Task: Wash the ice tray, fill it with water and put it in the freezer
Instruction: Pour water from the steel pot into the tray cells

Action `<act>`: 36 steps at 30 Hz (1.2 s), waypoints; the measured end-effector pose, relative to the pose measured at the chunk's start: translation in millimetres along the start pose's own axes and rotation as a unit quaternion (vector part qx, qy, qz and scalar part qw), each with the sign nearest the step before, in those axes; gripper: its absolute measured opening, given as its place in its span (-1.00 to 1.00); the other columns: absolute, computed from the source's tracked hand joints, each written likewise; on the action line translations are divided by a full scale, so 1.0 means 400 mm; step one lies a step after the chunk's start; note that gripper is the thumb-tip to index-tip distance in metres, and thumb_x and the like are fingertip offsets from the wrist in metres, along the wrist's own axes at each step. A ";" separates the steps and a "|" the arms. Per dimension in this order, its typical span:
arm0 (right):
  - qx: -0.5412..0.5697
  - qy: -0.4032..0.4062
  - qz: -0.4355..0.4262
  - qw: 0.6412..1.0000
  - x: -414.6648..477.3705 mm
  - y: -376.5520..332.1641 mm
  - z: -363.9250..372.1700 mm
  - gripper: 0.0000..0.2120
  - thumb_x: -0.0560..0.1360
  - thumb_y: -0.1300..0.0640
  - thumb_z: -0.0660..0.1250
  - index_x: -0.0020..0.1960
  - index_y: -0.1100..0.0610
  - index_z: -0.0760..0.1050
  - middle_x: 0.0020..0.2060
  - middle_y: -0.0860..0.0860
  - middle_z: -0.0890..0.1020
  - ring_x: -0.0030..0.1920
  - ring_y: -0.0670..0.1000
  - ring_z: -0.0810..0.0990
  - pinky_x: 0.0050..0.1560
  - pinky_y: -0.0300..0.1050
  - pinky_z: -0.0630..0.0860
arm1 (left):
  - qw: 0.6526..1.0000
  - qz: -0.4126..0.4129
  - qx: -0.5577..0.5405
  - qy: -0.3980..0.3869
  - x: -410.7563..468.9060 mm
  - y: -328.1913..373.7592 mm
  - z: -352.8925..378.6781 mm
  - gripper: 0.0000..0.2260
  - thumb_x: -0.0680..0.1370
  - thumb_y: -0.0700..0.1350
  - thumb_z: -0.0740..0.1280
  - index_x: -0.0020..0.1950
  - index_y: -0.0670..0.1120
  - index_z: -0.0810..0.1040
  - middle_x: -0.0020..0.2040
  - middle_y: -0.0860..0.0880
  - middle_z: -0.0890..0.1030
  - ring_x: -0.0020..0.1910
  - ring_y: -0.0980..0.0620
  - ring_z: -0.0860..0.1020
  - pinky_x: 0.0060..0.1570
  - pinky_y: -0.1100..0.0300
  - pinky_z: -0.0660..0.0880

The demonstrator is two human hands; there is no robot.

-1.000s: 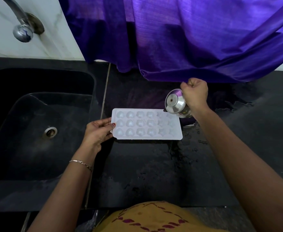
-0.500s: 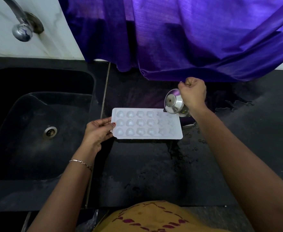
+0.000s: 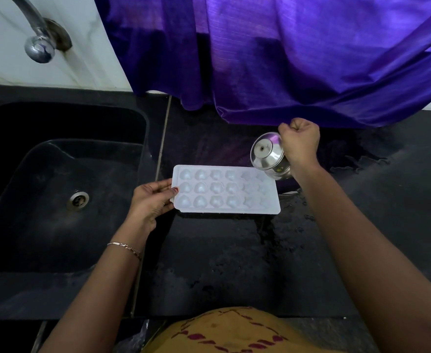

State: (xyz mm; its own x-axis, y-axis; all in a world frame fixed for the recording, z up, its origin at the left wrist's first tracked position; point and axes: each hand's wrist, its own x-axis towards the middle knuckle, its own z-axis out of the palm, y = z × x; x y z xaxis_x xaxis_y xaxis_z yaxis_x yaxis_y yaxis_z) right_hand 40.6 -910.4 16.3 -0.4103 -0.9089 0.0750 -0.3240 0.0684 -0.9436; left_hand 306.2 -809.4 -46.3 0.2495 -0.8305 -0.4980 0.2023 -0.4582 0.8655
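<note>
A white ice tray (image 3: 224, 189) with several rounded cells lies flat on the wet black counter (image 3: 234, 263), just right of the sink. My left hand (image 3: 153, 200) grips the tray's left edge, thumb on top. My right hand (image 3: 301, 143) is closed around a small steel cup (image 3: 269, 155), tipped steeply with its base toward me, over the tray's far right corner. Whether water runs from the cup I cannot tell. The cells on the right look paler than those on the left.
A black sink (image 3: 64, 189) with a metal drain (image 3: 78, 200) fills the left side. A steel tap (image 3: 37, 39) comes out of the white wall above it. A purple cloth (image 3: 298, 59) hangs down to the counter behind the tray. Water droplets spread right of the tray.
My right hand has shifted slightly left and up, keeping the cup tipped over the tray's right end. The tray and my left hand have stayed in place.
</note>
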 end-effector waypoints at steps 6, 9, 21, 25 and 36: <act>-0.009 -0.026 -0.025 0.999 -0.005 -0.010 0.037 -0.60 0.41 0.26 0.31 -0.46 0.05 0.17 -0.54 -0.06 0.23 -0.47 -0.08 0.19 -0.34 -0.12 0.27 | 1.000 -0.003 -0.003 0.002 0.002 -0.002 0.000 -0.78 0.50 -0.34 0.39 0.14 -0.23 0.60 -0.13 -0.08 0.67 -0.34 0.15 0.66 -0.39 0.32 0.56; -0.029 -0.036 -0.054 0.997 -0.007 -0.014 0.053 -0.58 0.41 0.25 0.31 -0.47 0.04 0.15 -0.56 -0.09 0.22 -0.48 -0.09 0.18 -0.35 -0.14 0.24 | 1.000 -0.004 -0.004 -0.002 0.004 -0.002 0.000 -0.76 0.50 -0.33 0.39 0.16 -0.23 0.60 -0.12 -0.08 0.67 -0.34 0.17 0.66 -0.38 0.32 0.56; -0.106 -0.048 -0.098 0.988 0.001 -0.018 0.069 -0.65 0.44 0.19 0.32 -0.43 0.07 0.22 -0.50 -0.01 0.29 -0.43 -0.04 0.26 -0.34 -0.16 0.31 | 1.000 -0.009 -0.003 -0.004 0.010 -0.004 -0.005 -0.77 0.49 -0.33 0.40 0.15 -0.21 0.60 -0.12 -0.07 0.67 -0.32 0.16 0.66 -0.36 0.31 0.57; -0.108 -0.049 -0.097 0.988 0.000 -0.017 0.072 -0.65 0.45 0.19 0.32 -0.42 0.09 0.24 -0.49 0.00 0.30 -0.43 -0.05 0.27 -0.34 -0.15 0.32 | 1.000 -0.010 -0.002 -0.003 0.010 -0.005 -0.005 -0.76 0.49 -0.33 0.40 0.15 -0.22 0.60 -0.13 -0.06 0.67 -0.31 0.16 0.65 -0.36 0.31 0.57; -0.027 -0.045 -0.040 0.998 -0.006 -0.021 0.067 -0.60 0.40 0.27 0.30 -0.46 0.04 0.15 -0.54 -0.07 0.23 -0.46 -0.08 0.19 -0.34 -0.08 0.28 | 1.000 -0.011 -0.006 -0.004 0.012 -0.005 -0.006 -0.76 0.49 -0.33 0.40 0.16 -0.22 0.60 -0.12 -0.07 0.67 -0.32 0.17 0.66 -0.38 0.32 0.56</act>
State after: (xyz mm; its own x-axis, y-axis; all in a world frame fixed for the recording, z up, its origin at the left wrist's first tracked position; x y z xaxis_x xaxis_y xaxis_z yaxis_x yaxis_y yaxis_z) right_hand 67.3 -920.0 15.2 -0.3029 -0.9457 0.1179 -0.3992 0.0135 -0.9168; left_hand 309.1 -811.7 -50.4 0.2376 -0.8229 -0.5161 0.2182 -0.4725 0.8539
